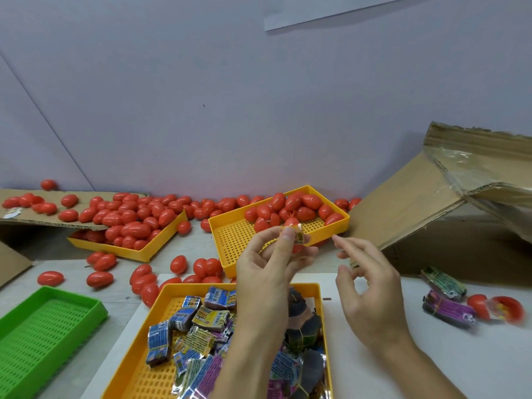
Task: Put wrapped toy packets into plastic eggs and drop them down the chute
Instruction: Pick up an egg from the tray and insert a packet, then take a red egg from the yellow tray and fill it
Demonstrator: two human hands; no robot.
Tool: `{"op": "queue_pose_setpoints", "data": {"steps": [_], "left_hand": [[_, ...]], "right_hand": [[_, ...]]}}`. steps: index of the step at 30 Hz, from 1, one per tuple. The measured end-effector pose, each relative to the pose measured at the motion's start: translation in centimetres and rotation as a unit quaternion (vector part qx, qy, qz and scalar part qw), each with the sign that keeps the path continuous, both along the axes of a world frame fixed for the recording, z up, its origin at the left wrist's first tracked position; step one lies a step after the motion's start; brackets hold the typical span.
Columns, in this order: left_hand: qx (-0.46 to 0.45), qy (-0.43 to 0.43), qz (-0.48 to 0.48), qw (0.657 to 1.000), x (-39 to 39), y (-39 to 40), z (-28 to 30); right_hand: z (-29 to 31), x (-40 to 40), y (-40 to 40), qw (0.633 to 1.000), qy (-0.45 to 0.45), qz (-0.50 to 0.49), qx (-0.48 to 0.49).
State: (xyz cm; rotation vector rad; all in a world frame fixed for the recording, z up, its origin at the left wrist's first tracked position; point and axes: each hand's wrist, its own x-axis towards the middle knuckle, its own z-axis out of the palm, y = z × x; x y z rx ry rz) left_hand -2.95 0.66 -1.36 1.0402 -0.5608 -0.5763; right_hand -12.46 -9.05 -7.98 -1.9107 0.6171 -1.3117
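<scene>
Red plastic egg [296,243] with a wrapped packet [298,236] is gripped by left hand [267,272] fingers at frame centre; right hand [371,292] is held loosely open beside it.

My left hand [270,263] is raised in front of me, wrist bent back, palm turned toward me, its grip closed with thumb and forefinger pinched together at the top and the other fingers curled behind. My right hand [365,280] hangs just beside it, apart from it, holding nothing, fingers loosely bent and spread, forefinger pointing toward the left hand. Both forearms reach up from the lower edge, bare.
</scene>
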Motion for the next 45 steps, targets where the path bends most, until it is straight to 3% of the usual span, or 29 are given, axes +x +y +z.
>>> {"op": "queue_pose_setpoints", "data": {"steps": [5, 10, 15, 23, 30, 35, 40, 45], "left_hand": [[-0.018, 0.099, -0.058, 0.993, -2.3, -0.6, 0.2], [0.057, 0.156, -0.012, 0.986, -3.0, -3.0, 1.2], [0.218, 0.030, -0.083, 0.972, -4.0, -9.5, 5.3], [0.170, -0.102, -0.249, 0.948, -7.9, -15.2, 10.2], [0.162, -0.258, -0.097, 0.947, -4.3, -9.0, 6.4], [0.256, -0.425, 0.097, 0.863, 2.4, -2.7, 2.8], [0.315, -0.421, 0.140, 0.839, 5.7, 1.1, -0.9], [0.288, -0.439, 0.117, 0.843, 5.6, -1.4, -0.2]], "right_hand": [[0.2, -0.2, -0.2, 1.000, -0.005, 0.001, 0.027], [0.3, -0.2, -0.1, 0.998, -0.008, -0.002, 0.056], [0.2, -0.1, -0.1, 0.995, -0.013, 0.035, 0.091], [0.2, -0.1, -0.3, 0.992, -0.043, 0.045, 0.113], [-0.2, 0.1, -0.5, 0.997, 0.010, -0.020, 0.074], [-0.1, -0.1, -0.6, 0.992, 0.016, -0.027, 0.122], [-0.3, -0.1, -0.9, 0.987, 0.004, -0.024, 0.160], [-0.1, 0.0, -0.8, 0.986, 0.013, -0.021, 0.163]]}}
